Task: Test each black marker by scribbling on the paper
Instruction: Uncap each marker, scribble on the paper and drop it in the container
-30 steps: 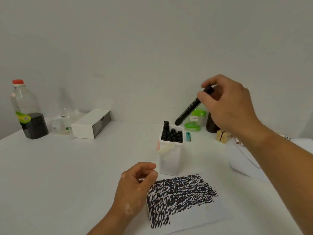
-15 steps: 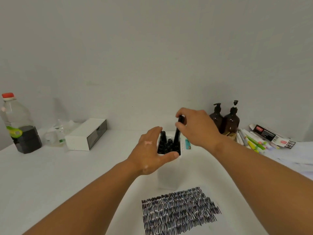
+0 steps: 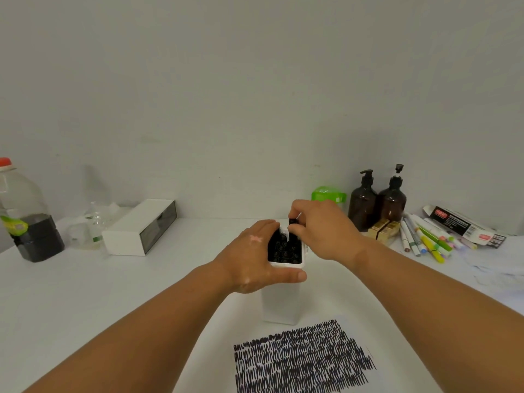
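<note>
While one black marker point(image 3: 293, 222) stands upright in the far corner of the white holder point(image 3: 283, 304), its long axis vertical and its top end poking above the other markers point(image 3: 283, 249) packed beside it, our right hand point(image 3: 320, 228) pinches that top end between thumb and fingertips. Our left hand point(image 3: 252, 259) wraps the holder's rim, just behind the scribble-covered paper point(image 3: 300, 358). We judge this the changeover between tests, calling next for a straight pull along that axis.

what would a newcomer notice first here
Both hands meet at the white holder packed with black markers, at centre: the left hand wraps its rim, the right hand pinches one raised marker. In front lies the paper, dense with black scribbles.
</note>
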Tool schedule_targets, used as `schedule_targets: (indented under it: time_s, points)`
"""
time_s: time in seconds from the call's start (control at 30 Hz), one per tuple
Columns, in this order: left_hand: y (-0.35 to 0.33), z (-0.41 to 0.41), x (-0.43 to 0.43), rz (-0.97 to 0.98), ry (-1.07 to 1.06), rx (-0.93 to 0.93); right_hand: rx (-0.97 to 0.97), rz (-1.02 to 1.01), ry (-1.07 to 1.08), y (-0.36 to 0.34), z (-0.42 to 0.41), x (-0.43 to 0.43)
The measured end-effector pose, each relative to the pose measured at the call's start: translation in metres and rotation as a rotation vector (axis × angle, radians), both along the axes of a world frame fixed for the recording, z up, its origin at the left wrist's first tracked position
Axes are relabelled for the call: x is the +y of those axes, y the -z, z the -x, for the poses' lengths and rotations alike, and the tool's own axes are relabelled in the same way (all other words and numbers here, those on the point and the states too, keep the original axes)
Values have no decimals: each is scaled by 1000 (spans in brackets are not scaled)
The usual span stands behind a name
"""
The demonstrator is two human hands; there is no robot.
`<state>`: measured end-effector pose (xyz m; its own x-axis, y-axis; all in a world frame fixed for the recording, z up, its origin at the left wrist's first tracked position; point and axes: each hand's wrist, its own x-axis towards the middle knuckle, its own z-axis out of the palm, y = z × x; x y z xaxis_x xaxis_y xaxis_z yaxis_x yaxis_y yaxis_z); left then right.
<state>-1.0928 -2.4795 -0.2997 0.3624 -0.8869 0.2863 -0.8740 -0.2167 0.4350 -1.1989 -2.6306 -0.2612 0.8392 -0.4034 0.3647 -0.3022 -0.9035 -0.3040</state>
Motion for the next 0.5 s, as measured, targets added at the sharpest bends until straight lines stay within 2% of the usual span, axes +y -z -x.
schedule_targets:
  time_s: [0.17,0.3,0.5]
  points:
    - [-4,1,1,-35,-9,26,-4,39,5,2,-2,11]
    - [-2,0,2,-157,-63,16,55,68,55,6,2,16]
    - [-1,4,-2,-158,-94,25,136,84,65,10,15,15]
